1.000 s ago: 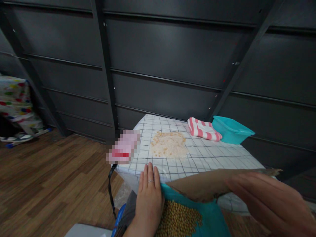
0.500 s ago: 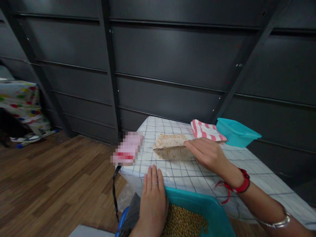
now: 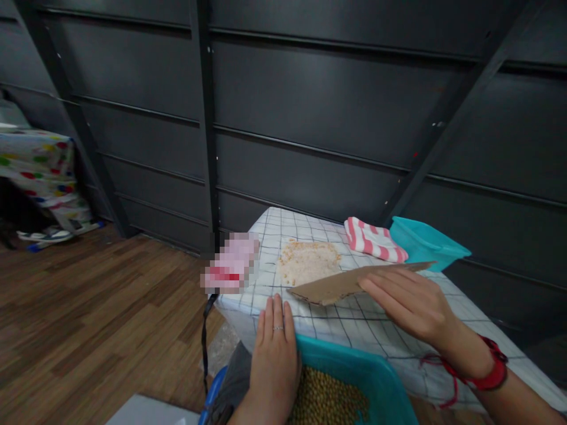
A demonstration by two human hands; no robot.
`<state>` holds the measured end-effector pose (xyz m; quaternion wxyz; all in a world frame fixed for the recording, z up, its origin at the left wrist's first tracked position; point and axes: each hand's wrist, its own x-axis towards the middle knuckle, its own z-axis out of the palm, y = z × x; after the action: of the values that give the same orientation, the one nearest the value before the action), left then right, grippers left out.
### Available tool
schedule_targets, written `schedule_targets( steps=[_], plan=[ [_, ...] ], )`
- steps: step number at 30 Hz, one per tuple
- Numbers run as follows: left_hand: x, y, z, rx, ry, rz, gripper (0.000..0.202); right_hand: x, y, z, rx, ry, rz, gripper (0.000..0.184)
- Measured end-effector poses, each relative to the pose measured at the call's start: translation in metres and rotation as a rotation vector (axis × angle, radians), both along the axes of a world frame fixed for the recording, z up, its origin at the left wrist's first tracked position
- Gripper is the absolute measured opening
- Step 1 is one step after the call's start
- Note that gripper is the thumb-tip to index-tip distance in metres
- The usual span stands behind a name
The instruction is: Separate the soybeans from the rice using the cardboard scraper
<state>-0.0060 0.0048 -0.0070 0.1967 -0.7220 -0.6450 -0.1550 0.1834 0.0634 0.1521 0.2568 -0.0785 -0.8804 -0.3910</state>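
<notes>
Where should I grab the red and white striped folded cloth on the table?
I'd pinch the red-and-white striped folded cloth by its near long edge, coming from above. It lies flat on the checked tablecloth, and the teal plastic tub crowds its right end.

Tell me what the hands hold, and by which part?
The right hand holds a cardboard sheet near its right end. The left hand lies flat on the rim of the teal tub, gripping nothing.

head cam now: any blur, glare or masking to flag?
Head view: dim and soft throughout, no glare; a pixelated block masks something at the table edge; the right hand and its cardboard look slightly smeared; the left hand is a little sharper.
</notes>
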Motion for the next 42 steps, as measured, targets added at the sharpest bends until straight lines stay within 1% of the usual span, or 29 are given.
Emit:
schedule_targets(
  steps=[2, 5, 8, 12, 17, 24, 27, 30, 33, 36, 39, 42],
  plan=[
    [0.000, 0.000, 0.000, -0.002, -0.001, 0.002, 0.054, -0.003, 0.003, 0.001, 0.012, 0.021, -0.015, 0.020],
    [0.001, 0.000, 0.001, -0.010, -0.006, -0.001, 0.055, -0.015, 0.012, 0.000, 0.029, 0.055, -0.043, 0.021],
    [0.001, 0.001, 0.002, -0.001, -0.004, -0.002, 0.055, -0.029, 0.019, -0.003, 0.038, 0.030, -0.061, 0.021],
    [0.000, 0.001, 0.001, 0.018, -0.004, -0.002, 0.055, -0.035, 0.018, -0.006, 0.027, 0.000, -0.059, 0.021],
    [-0.002, 0.000, 0.001, -0.009, -0.025, -0.010, 0.056, -0.024, 0.004, -0.003, 0.005, -0.028, -0.038, 0.023],
    [-0.001, 0.000, 0.005, -0.031, -0.028, -0.018, 0.056, 0.001, -0.013, 0.001, -0.013, -0.102, -0.082, 0.028],
    [0.000, 0.000, 0.006, -0.025, -0.030, -0.014, 0.054, 0.014, -0.015, 0.000, -0.022, -0.091, -0.087, 0.029],
    [0.002, 0.000, 0.007, -0.019, -0.028, -0.013, 0.053, 0.024, -0.011, -0.002, -0.005, -0.041, -0.081, 0.026],
    [0.003, 0.000, 0.007, -0.011, -0.022, -0.007, 0.052, 0.024, -0.005, -0.005, 0.023, 0.022, -0.084, 0.026],
    [0.003, 0.000, 0.007, -0.017, -0.018, -0.009, 0.052, 0.017, -0.002, -0.007, 0.023, 0.017, -0.104, 0.024],
    [0.003, 0.000, 0.006, -0.022, -0.017, -0.020, 0.055, 0.013, -0.005, -0.008, 0.009, 0.005, -0.105, 0.023],
    [0.003, 0.000, 0.005, -0.034, -0.020, -0.025, 0.056, 0.017, -0.011, -0.009, -0.015, -0.003, -0.114, 0.024]
  ],
)
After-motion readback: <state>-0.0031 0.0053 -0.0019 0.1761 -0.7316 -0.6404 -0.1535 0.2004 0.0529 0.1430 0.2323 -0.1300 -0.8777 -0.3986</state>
